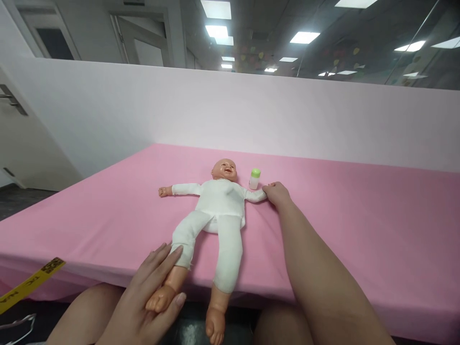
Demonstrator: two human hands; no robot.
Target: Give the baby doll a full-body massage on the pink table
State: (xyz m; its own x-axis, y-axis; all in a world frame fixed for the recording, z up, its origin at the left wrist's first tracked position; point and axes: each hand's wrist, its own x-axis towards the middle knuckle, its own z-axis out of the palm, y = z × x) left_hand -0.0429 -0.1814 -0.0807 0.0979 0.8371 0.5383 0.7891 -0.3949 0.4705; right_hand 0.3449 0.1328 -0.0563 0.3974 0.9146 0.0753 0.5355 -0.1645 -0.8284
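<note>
A baby doll (225,203) in a white cloth suit lies on its back on the pink-covered table (118,211), its head toward the wall. Its bare feet hang past the front edge. My left hand (143,287) lies along the doll's lower leg on the left, fingers stretched out, with the thumb apart near the foot. My right hand (277,193) is closed around the end of the doll's arm on the right, and most of the doll's hand is hidden in it. Just behind that arm, a small bottle (255,178) with a green cap stands upright.
A low white wall (233,110) with glass above it runs behind the table. On the far left is a white door (28,139) with a metal handle. A yellow printed strip (32,285) sticks up at the lower left. My knees are under the front edge.
</note>
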